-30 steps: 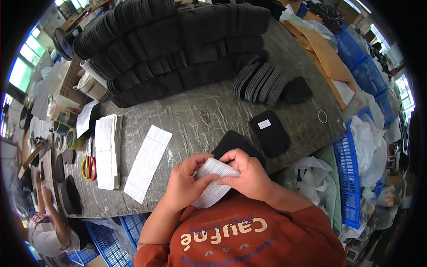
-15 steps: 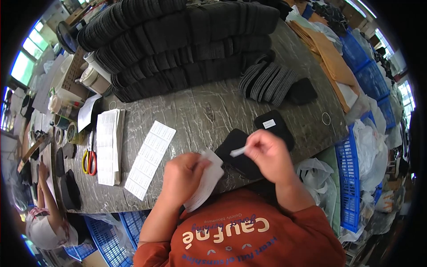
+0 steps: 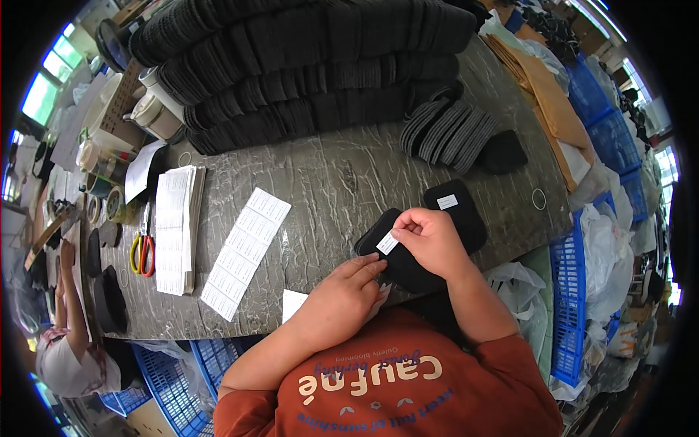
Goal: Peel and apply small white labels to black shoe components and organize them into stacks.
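A black insole-shaped pad [image 3: 371, 234] lies at the table's front edge, partly hidden under my hands. My right hand [image 3: 429, 244] pinches the end of a small white label [image 3: 388, 242], which rests on the pad. Two fingertips of my left hand [image 3: 348, 291] touch the pad beside the label's lower end. A white label sheet [image 3: 293, 304] shows on both sides of the left hand, held beneath its palm; most of it is hidden. Just behind my right hand, a second black pad [image 3: 466, 218] bears a white label [image 3: 446, 202].
Long rows of black pads [image 3: 291, 65] fill the back, with a fanned pile [image 3: 448, 135] at right. Left of me lie a label strip [image 3: 246, 255], a paper stack [image 3: 175, 233] and scissors [image 3: 143, 251]. Blue crates [image 3: 568, 298] flank the table; another person [image 3: 73, 357] works at left.
My right hand has brought the small label down and left onto the pad. My left hand has moved right, fingers now on the pad, with the label sheet lowered underneath.
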A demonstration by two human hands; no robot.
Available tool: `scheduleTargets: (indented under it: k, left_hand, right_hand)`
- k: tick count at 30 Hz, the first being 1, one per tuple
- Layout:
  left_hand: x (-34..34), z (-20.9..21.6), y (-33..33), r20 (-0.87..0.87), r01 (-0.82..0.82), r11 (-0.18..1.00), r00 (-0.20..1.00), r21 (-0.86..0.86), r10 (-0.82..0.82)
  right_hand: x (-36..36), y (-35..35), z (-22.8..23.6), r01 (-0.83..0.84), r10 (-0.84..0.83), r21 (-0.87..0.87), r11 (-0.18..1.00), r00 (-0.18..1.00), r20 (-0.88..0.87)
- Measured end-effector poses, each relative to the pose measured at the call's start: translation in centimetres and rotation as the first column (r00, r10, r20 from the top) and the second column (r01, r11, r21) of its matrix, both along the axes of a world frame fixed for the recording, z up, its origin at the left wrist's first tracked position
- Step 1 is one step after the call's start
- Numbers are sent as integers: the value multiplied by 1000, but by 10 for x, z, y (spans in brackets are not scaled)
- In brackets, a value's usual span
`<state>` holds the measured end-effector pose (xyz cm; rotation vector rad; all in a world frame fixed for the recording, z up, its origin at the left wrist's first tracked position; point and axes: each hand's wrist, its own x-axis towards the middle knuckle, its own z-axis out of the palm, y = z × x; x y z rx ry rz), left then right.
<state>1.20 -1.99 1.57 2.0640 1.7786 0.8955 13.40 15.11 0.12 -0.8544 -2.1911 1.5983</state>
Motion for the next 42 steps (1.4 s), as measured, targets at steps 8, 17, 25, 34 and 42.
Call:
scheduleTargets:
  k: [8,17,25,34,42]
  left_hand:
    - [2,-1,5,-4,-19,1000,1000,-7,19]
    - [3,-1,9,-81,-1,999,997,-51,-4]
    - [3,-2,5,-30,-7,997,1000,-79,4]
    - [-4,-6,-2,21,-21,996,1000,-86,23]
    - [-16,-3,6,477,-233,972,850,-41,224]
  right_hand:
    - [-1,-1,3,11,-11,28,1000,1000,8]
    - [-2,-3,-2,101,-108,148,984,993,42]
    - [-3,0,-14,149,-107,622,769,989,-104]
    - [36,66,-2,295,-299,279,914,954,-32]
    - [35,-9,28,-110,122,268,957,992,-28]
